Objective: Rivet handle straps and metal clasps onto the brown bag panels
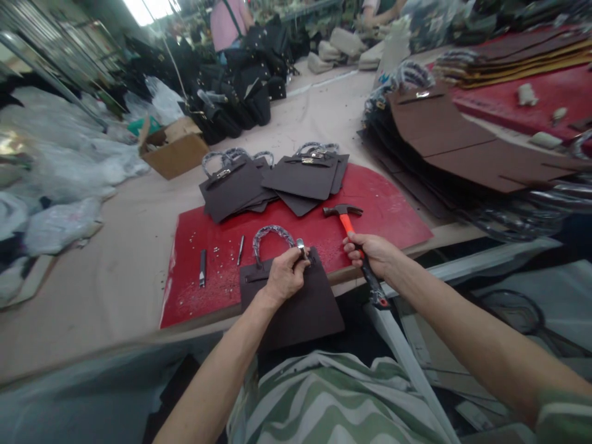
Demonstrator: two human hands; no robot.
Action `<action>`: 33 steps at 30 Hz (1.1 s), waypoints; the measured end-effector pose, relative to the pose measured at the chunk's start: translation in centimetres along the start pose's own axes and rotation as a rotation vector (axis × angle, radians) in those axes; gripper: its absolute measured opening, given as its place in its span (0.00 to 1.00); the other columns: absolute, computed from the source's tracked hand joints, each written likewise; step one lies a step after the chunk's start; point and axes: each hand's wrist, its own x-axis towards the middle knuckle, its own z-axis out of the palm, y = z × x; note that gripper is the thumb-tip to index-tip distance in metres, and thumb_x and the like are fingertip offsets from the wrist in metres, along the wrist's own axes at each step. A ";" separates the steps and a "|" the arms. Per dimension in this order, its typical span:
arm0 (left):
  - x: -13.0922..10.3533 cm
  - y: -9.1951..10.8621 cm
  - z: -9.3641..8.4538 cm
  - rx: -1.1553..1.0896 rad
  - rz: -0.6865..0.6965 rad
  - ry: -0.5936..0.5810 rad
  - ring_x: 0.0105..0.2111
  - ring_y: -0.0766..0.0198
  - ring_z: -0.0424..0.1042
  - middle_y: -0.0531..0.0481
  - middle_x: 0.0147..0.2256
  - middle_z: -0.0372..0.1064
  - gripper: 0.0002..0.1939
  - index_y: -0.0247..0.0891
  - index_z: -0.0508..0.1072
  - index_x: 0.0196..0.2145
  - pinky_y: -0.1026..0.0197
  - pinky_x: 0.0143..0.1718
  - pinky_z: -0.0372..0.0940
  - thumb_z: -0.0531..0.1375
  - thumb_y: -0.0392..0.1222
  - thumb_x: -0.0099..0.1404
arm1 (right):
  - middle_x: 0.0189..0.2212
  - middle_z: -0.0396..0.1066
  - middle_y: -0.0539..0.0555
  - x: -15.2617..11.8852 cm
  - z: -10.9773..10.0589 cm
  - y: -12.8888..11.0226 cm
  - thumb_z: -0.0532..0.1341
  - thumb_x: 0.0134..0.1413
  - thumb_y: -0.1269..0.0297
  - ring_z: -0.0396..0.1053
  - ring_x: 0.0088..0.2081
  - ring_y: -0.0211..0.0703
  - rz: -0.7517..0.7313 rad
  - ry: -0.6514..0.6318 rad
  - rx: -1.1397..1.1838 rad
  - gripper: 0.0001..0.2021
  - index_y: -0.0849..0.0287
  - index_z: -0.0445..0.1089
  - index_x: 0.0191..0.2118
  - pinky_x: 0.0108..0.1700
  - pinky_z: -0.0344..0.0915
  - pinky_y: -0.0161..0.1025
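My left hand point(285, 274) is closed in a pinch on a small shiny metal fitting point(300, 245) at the top edge of a dark brown bag panel point(308, 311). The panel has a plastic-wrapped handle point(272, 231) and hangs partly over the table's front edge. In my right hand point(372, 253) is a claw hammer point(346, 223) with an orange and black grip, its head above the red board point(383, 203). On that board, left of the panel, lie a flat chisel-like tool point(202, 268) and a thin metal rod point(241, 250).
Finished-looking brown panels with handles point(238, 185) lie stacked at the board's back. Larger brown pieces point(444, 132) pile up on the right. A cardboard box point(176, 151), plastic wrapping point(60, 148) and black bags point(240, 92) stand farther back. Another person point(229, 23) is in the background.
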 end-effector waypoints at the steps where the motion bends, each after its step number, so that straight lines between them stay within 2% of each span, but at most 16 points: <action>1: 0.0 0.0 0.0 -0.009 -0.007 0.004 0.45 0.57 0.78 0.45 0.44 0.78 0.09 0.38 0.74 0.43 0.56 0.51 0.72 0.58 0.33 0.65 | 0.17 0.54 0.42 -0.3 0.4 0.0 0.48 0.68 0.67 0.47 0.14 0.27 -0.022 0.009 -0.022 0.13 0.58 0.59 0.29 0.15 0.47 0.26; 5: 0.0 -0.2 0.1 -0.025 -0.017 -0.003 0.46 0.58 0.77 0.45 0.44 0.78 0.10 0.38 0.74 0.43 0.55 0.53 0.71 0.58 0.32 0.65 | 0.19 0.56 0.42 -2.9 1.0 -0.1 0.58 0.63 0.59 0.48 0.14 0.27 -0.176 0.042 -0.120 0.11 0.56 0.59 0.31 0.15 0.46 0.27; 7: -0.1 -0.3 0.2 -0.022 -0.002 -0.005 0.47 0.58 0.77 0.44 0.44 0.77 0.10 0.38 0.74 0.44 0.55 0.54 0.70 0.58 0.32 0.65 | 0.19 0.58 0.43 -4.6 0.9 -0.4 0.60 0.60 0.55 0.50 0.15 0.28 -0.326 0.066 -0.261 0.13 0.56 0.60 0.30 0.16 0.46 0.29; 12: -0.1 -0.1 0.3 -0.027 0.000 0.031 0.47 0.58 0.77 0.44 0.45 0.77 0.09 0.37 0.74 0.43 0.55 0.54 0.71 0.58 0.33 0.65 | 0.18 0.57 0.45 -8.7 0.3 -1.4 0.53 0.63 0.50 0.54 0.19 0.34 -0.811 0.185 -0.909 0.17 0.54 0.57 0.27 0.23 0.48 0.35; 15: -0.1 -0.2 0.4 -0.021 -0.017 0.022 0.47 0.57 0.77 0.44 0.45 0.78 0.10 0.38 0.74 0.43 0.53 0.54 0.71 0.58 0.32 0.64 | 0.17 0.56 0.47 -10.7 0.4 -2.4 0.52 0.63 0.52 0.53 0.19 0.38 -0.928 0.253 -1.199 0.15 0.53 0.55 0.27 0.25 0.44 0.39; 17: -0.2 -0.3 0.5 -0.027 -0.022 0.018 0.47 0.57 0.77 0.44 0.45 0.78 0.11 0.38 0.74 0.44 0.53 0.55 0.70 0.59 0.32 0.64 | 0.17 0.57 0.48 -12.1 0.9 -3.2 0.52 0.62 0.53 0.54 0.19 0.39 -0.967 0.254 -1.310 0.14 0.52 0.55 0.27 0.26 0.44 0.40; 19: -0.2 -0.5 0.6 -0.030 -0.023 0.027 0.48 0.56 0.77 0.44 0.46 0.77 0.12 0.38 0.74 0.45 0.52 0.55 0.70 0.59 0.32 0.64 | 0.17 0.58 0.48 -13.5 1.5 -3.9 0.51 0.63 0.52 0.53 0.18 0.40 -1.035 0.253 -1.327 0.15 0.52 0.55 0.27 0.25 0.45 0.40; 21: -0.2 -0.6 0.6 -0.023 -0.016 0.031 0.47 0.56 0.77 0.45 0.45 0.77 0.11 0.39 0.74 0.44 0.52 0.55 0.71 0.59 0.32 0.64 | 0.16 0.56 0.47 -14.6 2.2 -4.0 0.50 0.65 0.51 0.53 0.18 0.39 -1.135 0.307 -1.256 0.16 0.51 0.55 0.27 0.25 0.47 0.40; 24: -0.1 -0.4 0.6 0.003 0.001 0.023 0.45 0.56 0.77 0.45 0.43 0.77 0.09 0.39 0.74 0.42 0.53 0.53 0.71 0.60 0.32 0.63 | 0.17 0.56 0.47 -14.7 2.6 -3.1 0.47 0.68 0.50 0.53 0.17 0.37 -1.223 0.407 -1.147 0.17 0.51 0.54 0.28 0.24 0.48 0.38; 27: 0.0 -0.2 0.6 0.034 0.010 0.011 0.42 0.57 0.77 0.46 0.40 0.77 0.09 0.39 0.75 0.41 0.55 0.50 0.72 0.60 0.32 0.64 | 0.15 0.56 0.47 -13.5 2.0 -2.5 0.46 0.67 0.52 0.48 0.15 0.36 -1.137 0.301 -1.361 0.17 0.52 0.53 0.26 0.22 0.42 0.40; 29: 0.1 -0.1 0.6 0.045 0.012 0.008 0.40 0.57 0.77 0.46 0.38 0.77 0.10 0.38 0.75 0.42 0.55 0.48 0.72 0.59 0.32 0.64 | 0.15 0.57 0.48 -13.3 1.8 -3.0 0.49 0.65 0.54 0.48 0.15 0.37 -1.067 0.205 -1.516 0.16 0.52 0.53 0.26 0.23 0.39 0.41; 30: 0.0 -0.1 0.6 0.044 0.013 0.011 0.40 0.57 0.77 0.46 0.38 0.77 0.10 0.39 0.75 0.42 0.55 0.48 0.72 0.59 0.32 0.64 | 0.15 0.57 0.48 -13.5 1.8 -3.4 0.50 0.65 0.54 0.49 0.16 0.37 -1.071 0.194 -1.519 0.16 0.52 0.54 0.26 0.23 0.40 0.40; 31: 0.0 -0.2 0.6 0.039 0.012 0.017 0.40 0.57 0.77 0.46 0.38 0.77 0.09 0.39 0.75 0.42 0.55 0.49 0.72 0.59 0.32 0.64 | 0.16 0.58 0.48 -13.8 2.0 -3.9 0.50 0.65 0.54 0.50 0.16 0.37 -1.110 0.217 -1.458 0.16 0.52 0.55 0.26 0.23 0.42 0.40; 33: -0.2 -0.4 0.7 0.025 0.009 0.027 0.43 0.57 0.77 0.46 0.40 0.77 0.09 0.39 0.75 0.42 0.54 0.51 0.72 0.59 0.33 0.64 | 0.17 0.59 0.47 -14.6 2.4 -4.3 0.50 0.68 0.53 0.55 0.17 0.37 -1.224 0.366 -1.214 0.16 0.52 0.56 0.28 0.24 0.47 0.38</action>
